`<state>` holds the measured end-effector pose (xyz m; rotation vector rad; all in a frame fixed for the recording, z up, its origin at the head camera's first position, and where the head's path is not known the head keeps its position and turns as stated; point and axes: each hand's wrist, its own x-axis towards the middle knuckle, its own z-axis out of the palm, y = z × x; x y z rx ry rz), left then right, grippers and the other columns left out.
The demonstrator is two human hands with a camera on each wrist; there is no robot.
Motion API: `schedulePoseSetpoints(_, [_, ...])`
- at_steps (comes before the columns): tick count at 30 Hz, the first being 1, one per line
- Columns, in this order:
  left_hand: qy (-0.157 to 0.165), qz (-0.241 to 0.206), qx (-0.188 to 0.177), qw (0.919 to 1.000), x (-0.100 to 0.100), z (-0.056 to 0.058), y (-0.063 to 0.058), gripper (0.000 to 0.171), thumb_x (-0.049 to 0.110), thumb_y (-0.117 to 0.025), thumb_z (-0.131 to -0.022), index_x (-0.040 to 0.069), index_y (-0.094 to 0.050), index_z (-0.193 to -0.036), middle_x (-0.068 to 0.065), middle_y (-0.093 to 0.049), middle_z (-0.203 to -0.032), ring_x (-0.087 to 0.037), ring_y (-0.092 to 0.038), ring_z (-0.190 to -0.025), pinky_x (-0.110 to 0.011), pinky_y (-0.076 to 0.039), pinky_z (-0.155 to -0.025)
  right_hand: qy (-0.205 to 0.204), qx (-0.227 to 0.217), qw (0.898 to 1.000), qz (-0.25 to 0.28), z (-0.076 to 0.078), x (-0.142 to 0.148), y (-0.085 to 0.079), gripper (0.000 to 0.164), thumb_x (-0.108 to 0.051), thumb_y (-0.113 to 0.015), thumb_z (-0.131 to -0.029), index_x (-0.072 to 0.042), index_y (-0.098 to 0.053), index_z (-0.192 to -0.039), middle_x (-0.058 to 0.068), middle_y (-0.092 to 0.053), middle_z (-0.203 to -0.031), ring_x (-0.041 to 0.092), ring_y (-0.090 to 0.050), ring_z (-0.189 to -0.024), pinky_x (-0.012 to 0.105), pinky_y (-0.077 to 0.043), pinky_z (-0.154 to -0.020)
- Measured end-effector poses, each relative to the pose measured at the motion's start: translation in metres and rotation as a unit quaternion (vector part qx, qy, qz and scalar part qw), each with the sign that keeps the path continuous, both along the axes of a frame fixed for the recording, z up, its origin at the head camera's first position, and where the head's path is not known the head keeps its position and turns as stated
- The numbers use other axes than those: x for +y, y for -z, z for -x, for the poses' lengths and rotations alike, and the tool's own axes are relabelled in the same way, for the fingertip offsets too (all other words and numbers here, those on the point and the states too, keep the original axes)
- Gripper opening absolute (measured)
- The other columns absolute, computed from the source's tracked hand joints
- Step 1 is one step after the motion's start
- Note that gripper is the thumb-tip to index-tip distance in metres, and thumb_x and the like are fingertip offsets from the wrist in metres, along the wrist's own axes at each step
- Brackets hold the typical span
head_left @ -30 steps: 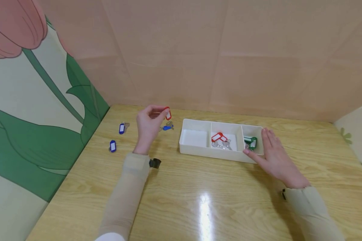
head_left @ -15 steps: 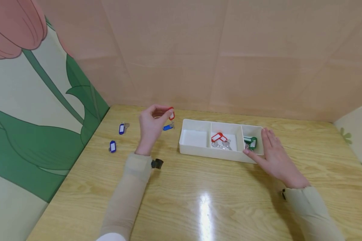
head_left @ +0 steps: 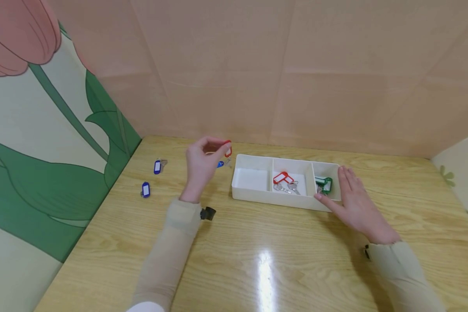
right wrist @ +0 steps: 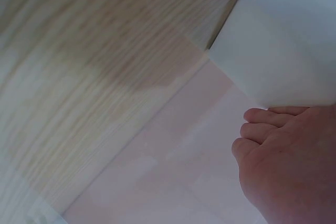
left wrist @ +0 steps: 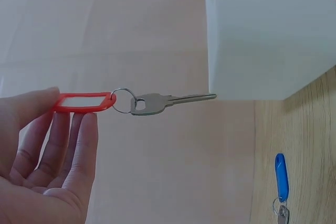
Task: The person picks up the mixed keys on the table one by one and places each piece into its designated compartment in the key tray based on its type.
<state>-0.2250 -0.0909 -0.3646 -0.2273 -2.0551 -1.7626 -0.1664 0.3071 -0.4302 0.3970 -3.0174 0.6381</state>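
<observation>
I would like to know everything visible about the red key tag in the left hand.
The red key tag has a plastic-looking frame around a white label. A metal ring at its end carries one silvery key, hanging below. The left hand pinches the tag between thumb and fingers, raised off the table, just left of the white tray. Whether the key touches the tray is unclear.

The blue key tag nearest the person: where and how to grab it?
Probably pinch the blue key tag by its long edges, toward the far half, coming from above with the left hand once it releases the red tag. The blue one lies flat, long sides facing left and right, with metal peeking out at its near-left corner.
</observation>
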Motion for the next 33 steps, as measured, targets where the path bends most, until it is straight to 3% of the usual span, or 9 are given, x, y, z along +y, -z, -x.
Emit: schedulePoseSetpoints(33, [0.080, -0.006, 0.025, 0.9965, 0.057, -0.005, -0.016, 0.009, 0.009, -0.083, -0.087, 0.006, -0.078, -0.094, 0.000, -0.074, -0.087, -0.014, -0.070, -0.081, -0.030, -0.061, -0.072, 0.000, -0.002, 1.000, 0.004, 0.000, 0.000, -0.001, 0.106, -0.056, -0.058, -0.099, 0.004, 0.005, -0.159, 0.024, 0.008, -0.166, 0.037, 0.012, -0.152, 0.051, 0.009, -0.120])
